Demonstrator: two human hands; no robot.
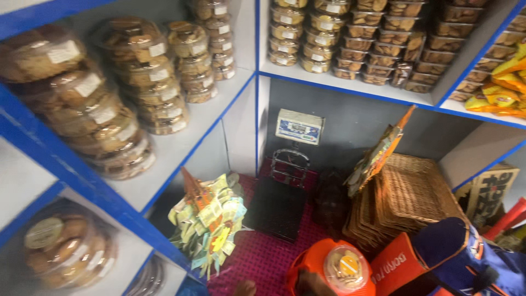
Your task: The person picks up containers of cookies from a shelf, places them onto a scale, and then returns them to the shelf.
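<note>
At bottom edge of frame, only a small bit of what may be one of my hands (245, 288) shows, over the magenta floor mat (263, 257); can't tell which hand or whether it's open or closed. Other hand not visible. Nearest: round clear tub w/ cookies (345, 267) sitting in an orange basket (312, 268), just right of that bit. Left of it, a bunch of yellow packets (211, 225). Behind, black platform scale (279, 205), stacked wicker trays (408, 197). Blue-edged shelves (181, 148) hold stacked cookie tubs (137, 60).
</note>
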